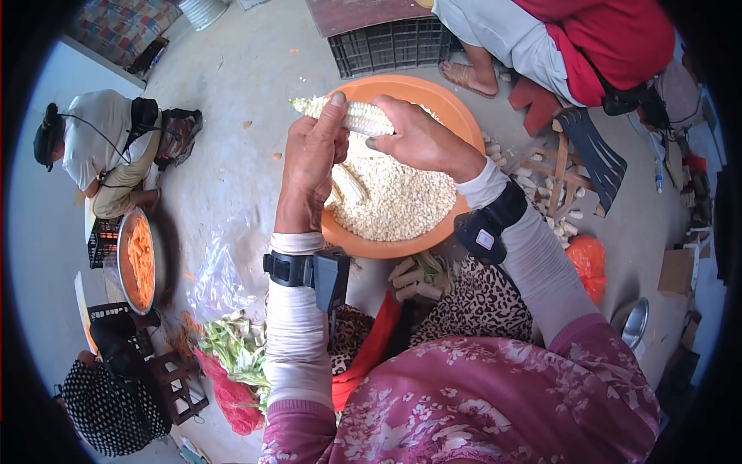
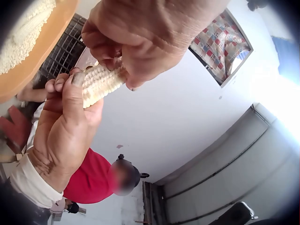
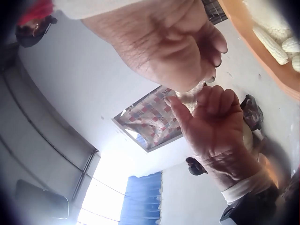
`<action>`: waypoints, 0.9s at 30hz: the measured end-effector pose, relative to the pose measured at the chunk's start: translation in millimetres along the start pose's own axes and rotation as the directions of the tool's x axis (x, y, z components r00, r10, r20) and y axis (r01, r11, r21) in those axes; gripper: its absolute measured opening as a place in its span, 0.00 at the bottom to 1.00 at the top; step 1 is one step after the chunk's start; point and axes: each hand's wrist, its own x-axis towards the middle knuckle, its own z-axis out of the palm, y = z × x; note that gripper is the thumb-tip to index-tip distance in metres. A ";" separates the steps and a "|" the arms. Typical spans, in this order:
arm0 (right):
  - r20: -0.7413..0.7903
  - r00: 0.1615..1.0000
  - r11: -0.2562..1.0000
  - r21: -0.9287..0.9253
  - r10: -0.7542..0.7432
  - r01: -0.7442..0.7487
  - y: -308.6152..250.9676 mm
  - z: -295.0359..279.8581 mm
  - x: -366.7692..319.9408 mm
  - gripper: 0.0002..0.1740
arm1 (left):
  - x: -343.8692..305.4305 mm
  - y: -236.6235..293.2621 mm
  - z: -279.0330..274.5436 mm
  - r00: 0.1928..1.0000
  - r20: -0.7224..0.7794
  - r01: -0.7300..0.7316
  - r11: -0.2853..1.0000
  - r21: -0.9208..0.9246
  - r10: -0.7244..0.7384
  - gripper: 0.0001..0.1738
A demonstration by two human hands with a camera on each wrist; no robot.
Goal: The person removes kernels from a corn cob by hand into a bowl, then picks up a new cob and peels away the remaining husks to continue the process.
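Both hands hold a pale corn cob (image 1: pixel 360 117) level over an orange basin (image 1: pixel 363 246) of loose white kernels (image 1: pixel 402 197). The left hand (image 1: pixel 311 155) grips its left part, thumb on top, and the cob's tip sticks out past it. The right hand (image 1: pixel 425 138) pinches the right end between thumb and fingers. In the left wrist view the cob (image 2: pixel 102 83) spans from the left hand (image 2: pixel 140 40) to the right hand (image 2: pixel 68 124). In the right wrist view, the right hand (image 3: pixel 161 49) and left hand (image 3: pixel 215 126) mostly hide it. More cobs (image 1: pixel 349 184) lie on the kernels.
A black crate (image 1: pixel 390 48) stands beyond the basin, with a seated person in red (image 1: pixel 610 46) at upper right. Bare cobs (image 1: pixel 560 224) lie right of the basin. Two people sit at left near a bowl of orange pieces (image 1: pixel 141 259). Husks (image 1: pixel 236 352) lie lower left.
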 end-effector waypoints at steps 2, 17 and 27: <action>0.015 1.000 1.000 0.015 0.002 -0.002 1.0 -1.1 -0.8 0.24 | 0.5 -1.7 -2.2 1.000 0.017 -0.007 1.000 0.004 0.007 0.17; -0.038 0.999 0.994 0.101 -0.028 0.032 -0.1 -0.6 -3.0 0.24 | -6.3 6.0 11.8 0.999 0.027 0.040 0.984 -0.175 -0.036 0.17; 0.025 0.999 0.991 0.131 -0.020 0.017 -9.3 -9.9 -4.5 0.25 | -4.4 -1.9 11.2 0.998 0.017 -0.052 0.998 -0.041 0.052 0.18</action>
